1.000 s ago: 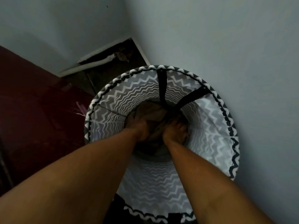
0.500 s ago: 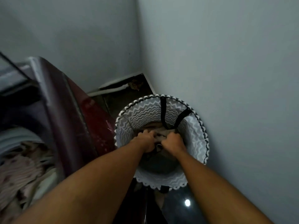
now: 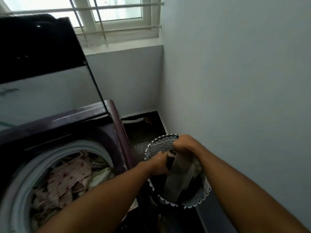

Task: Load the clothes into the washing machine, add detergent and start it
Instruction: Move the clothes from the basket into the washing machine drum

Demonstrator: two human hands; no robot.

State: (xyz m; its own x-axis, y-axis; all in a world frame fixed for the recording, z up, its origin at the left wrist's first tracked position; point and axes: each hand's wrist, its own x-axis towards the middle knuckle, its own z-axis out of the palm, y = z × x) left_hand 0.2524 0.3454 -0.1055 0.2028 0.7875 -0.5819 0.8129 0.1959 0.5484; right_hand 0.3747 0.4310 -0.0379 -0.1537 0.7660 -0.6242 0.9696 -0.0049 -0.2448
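Both forearms reach forward from the bottom edge. Left hand [image 3: 159, 163] curled round a bunch of dark and grey clothes [image 3: 178, 175], at the mouth of the zigzag-patterned laundry basket [image 3: 204, 198]. Right hand [image 3: 183, 143] grips the same bunch higher up; cloth hangs down into the basket. Left of the basket, just beside it: washing machine [image 3: 116, 125], lid [image 3: 42, 84] raised, drum holding a striped pink garment [image 3: 70, 175]. Beyond, a barred window [image 3: 117, 15] above the grey wall [image 3: 235, 81].
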